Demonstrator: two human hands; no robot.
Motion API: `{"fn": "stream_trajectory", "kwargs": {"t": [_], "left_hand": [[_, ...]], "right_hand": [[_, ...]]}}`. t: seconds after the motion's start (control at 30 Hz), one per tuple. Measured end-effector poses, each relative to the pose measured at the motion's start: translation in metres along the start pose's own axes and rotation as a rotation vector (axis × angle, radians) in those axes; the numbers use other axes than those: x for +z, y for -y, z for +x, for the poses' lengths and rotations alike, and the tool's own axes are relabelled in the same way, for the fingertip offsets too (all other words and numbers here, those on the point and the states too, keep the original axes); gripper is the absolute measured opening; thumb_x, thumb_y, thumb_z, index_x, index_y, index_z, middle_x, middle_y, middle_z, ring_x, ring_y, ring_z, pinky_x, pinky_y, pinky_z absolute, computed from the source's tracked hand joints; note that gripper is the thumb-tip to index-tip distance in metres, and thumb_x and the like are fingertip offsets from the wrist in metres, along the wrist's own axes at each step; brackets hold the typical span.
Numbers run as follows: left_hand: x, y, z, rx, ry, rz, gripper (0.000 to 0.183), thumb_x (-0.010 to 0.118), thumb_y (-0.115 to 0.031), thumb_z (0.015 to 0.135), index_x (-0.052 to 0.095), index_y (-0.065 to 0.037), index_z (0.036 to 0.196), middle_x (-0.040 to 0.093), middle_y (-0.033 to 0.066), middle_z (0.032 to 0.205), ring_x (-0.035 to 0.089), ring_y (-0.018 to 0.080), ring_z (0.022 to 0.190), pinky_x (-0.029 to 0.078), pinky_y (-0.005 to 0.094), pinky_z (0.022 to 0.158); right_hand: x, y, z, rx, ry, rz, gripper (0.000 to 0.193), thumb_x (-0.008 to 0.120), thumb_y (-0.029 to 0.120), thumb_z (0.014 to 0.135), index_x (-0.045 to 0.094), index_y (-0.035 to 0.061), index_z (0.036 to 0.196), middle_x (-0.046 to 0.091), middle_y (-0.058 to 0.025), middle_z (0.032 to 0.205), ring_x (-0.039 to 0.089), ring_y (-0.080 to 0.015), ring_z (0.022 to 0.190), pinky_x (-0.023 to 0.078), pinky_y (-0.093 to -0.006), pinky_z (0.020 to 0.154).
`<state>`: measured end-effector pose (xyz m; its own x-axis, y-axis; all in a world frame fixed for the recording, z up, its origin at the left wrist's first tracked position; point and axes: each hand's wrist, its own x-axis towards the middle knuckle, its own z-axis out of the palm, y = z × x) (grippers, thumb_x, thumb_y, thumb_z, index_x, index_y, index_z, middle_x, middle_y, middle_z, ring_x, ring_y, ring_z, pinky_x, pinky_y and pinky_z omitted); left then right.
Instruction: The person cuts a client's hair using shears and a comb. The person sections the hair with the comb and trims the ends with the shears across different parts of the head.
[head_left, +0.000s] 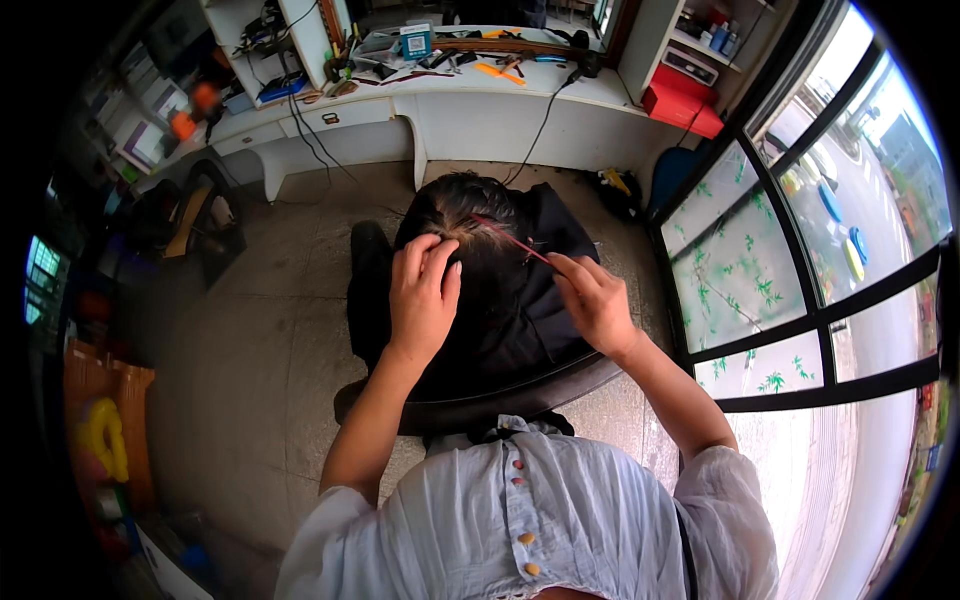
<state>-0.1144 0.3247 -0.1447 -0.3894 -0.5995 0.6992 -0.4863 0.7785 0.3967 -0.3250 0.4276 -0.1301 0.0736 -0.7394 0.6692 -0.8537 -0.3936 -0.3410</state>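
A seated person with dark hair [462,195] is in front of me, seen from above, draped in a black cape [555,225]. My left hand [422,300] is on the left back of the head, its bent fingers closed on a lock of hair. The fingertips are partly lost against the dark strands. Between the thumb and fingers of my right hand [597,303] is the end of a thin red tail comb [525,247]. Its far part lies in the hair near the crown, where pale scalp shows along a parting.
A dark chair back [500,408] curves between me and the person. Beyond stands a white counter [440,92] with combs, cords and tools below a mirror. A red box [682,108] sits at its right end. Black-framed glass doors [740,265] stand at right, a wooden chair [120,420] at left.
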Motion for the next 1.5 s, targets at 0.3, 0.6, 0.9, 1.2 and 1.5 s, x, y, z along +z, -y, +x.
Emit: {"fn": "stream_trajectory", "kwargs": {"t": [0.3, 0.6, 0.9, 1.2, 1.5], "left_hand": [[-0.018, -0.007, -0.059, -0.359, 0.063, -0.174, 0.018, 0.063, -0.004, 0.084, 0.061, -0.003, 0.102, 0.057, 0.0085, 0.101, 0.059, 0.0194, 0.072, 0.05, 0.0291, 0.065], [-0.037, 0.052, -0.046, -0.581, -0.137, -0.372, 0.015, 0.059, -0.006, 0.089, 0.062, -0.005, 0.104, 0.059, 0.0037, 0.1, 0.057, 0.0108, 0.079, 0.047, 0.0242, 0.071], [-0.01, 0.062, 0.025, -0.557, -0.135, -0.556, 0.015, 0.058, -0.008, 0.09, 0.062, -0.002, 0.104, 0.062, 0.0065, 0.098, 0.06, 0.0138, 0.087, 0.048, 0.0263, 0.079], [0.01, 0.043, 0.04, -0.394, -0.024, -0.377, 0.019, 0.062, -0.014, 0.089, 0.064, -0.002, 0.103, 0.06, 0.0088, 0.101, 0.058, 0.0205, 0.096, 0.045, 0.0301, 0.084], [0.015, 0.012, 0.037, -0.251, -0.093, -0.279, 0.015, 0.064, -0.01, 0.084, 0.065, -0.004, 0.097, 0.061, 0.0096, 0.1, 0.057, 0.0255, 0.098, 0.043, 0.0336, 0.087]], "right_hand": [[0.043, -0.055, 0.018, 0.191, -0.102, 0.094, 0.025, 0.058, 0.003, 0.082, 0.061, 0.0054, 0.107, 0.059, -0.0147, 0.08, 0.06, -0.034, 0.072, 0.049, -0.0384, 0.063], [0.026, -0.064, 0.031, 0.702, -0.122, 0.78, 0.02, 0.055, 0.004, 0.09, 0.059, -0.0033, 0.108, 0.057, -0.0011, 0.074, 0.052, -0.007, 0.06, 0.043, -0.0213, 0.053], [0.031, -0.035, 0.035, 0.292, 0.216, 0.529, 0.022, 0.06, 0.004, 0.086, 0.062, 0.0024, 0.107, 0.063, -0.0104, 0.078, 0.059, -0.0182, 0.063, 0.048, -0.0286, 0.059], [-0.009, -0.038, 0.043, 0.267, -0.017, 0.141, 0.022, 0.06, 0.005, 0.084, 0.062, 0.0048, 0.106, 0.061, -0.0116, 0.08, 0.061, -0.0265, 0.063, 0.048, -0.0333, 0.058], [0.03, -0.058, 0.041, 0.178, 0.016, -0.137, 0.019, 0.058, 0.007, 0.083, 0.064, 0.0063, 0.102, 0.059, -0.0108, 0.076, 0.062, -0.0308, 0.068, 0.05, -0.0389, 0.058]]}}
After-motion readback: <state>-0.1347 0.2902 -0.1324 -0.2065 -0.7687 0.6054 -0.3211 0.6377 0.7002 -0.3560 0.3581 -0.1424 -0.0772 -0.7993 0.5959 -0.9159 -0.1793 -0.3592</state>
